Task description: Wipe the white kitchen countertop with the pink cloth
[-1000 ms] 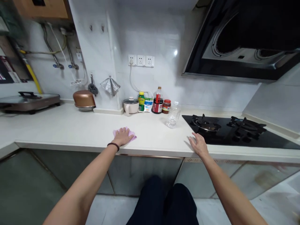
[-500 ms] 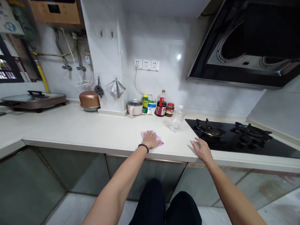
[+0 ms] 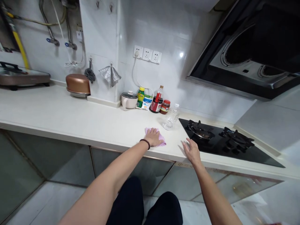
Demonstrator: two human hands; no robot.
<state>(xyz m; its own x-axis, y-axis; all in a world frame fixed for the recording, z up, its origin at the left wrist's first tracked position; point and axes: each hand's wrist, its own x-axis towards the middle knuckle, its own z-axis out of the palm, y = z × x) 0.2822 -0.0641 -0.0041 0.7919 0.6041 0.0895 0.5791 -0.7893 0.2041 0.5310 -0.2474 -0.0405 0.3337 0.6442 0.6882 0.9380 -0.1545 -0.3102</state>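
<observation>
My left hand (image 3: 153, 137) lies palm down on a pink cloth (image 3: 161, 139) and presses it onto the white countertop (image 3: 70, 118). A dark bead bracelet circles that wrist. My right hand (image 3: 191, 150) rests flat with spread fingers on the counter's front edge, just left of the black gas hob (image 3: 225, 142). It holds nothing. A clear plastic bottle (image 3: 172, 117) stands behind the cloth, close to the hob's corner.
At the wall stand a small white pot (image 3: 128, 99), a green bottle (image 3: 140, 97), a red-capped sauce bottle (image 3: 157, 101) and a jar (image 3: 165, 106). A copper pot (image 3: 78, 85) and an electric pan (image 3: 22, 76) sit farther left. The range hood (image 3: 253, 53) hangs over the hob.
My left hand has slid the pink cloth rightwards along the counter, towards the hob and my right hand. The right hand has stayed at the edge. My view has tilted.
</observation>
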